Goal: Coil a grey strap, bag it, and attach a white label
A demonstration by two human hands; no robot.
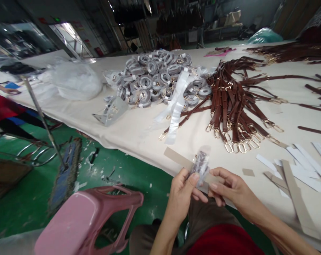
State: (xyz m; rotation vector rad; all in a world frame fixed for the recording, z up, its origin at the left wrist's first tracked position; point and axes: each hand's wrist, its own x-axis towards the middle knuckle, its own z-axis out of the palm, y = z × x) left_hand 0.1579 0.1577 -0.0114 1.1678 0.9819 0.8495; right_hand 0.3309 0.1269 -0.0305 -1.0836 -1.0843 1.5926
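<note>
My left hand (182, 191) and my right hand (226, 186) meet at the near edge of the table. Together they pinch a coiled brown strap in clear plastic wrap (201, 165) and a grey cardboard strip (178, 157) that runs up to the left under it. A fan of brown leather straps with gold clasps (235, 106) lies just beyond. Further back is a heap of wrapped grey coils (157, 76).
Cream table cloth (128, 131) covers the long table. White and grey paper strips (296, 173) lie at the right. A pink plastic stool (88, 219) stands at lower left on the green floor, near a mop (65, 170). Another person's arm (3, 88) shows at far left.
</note>
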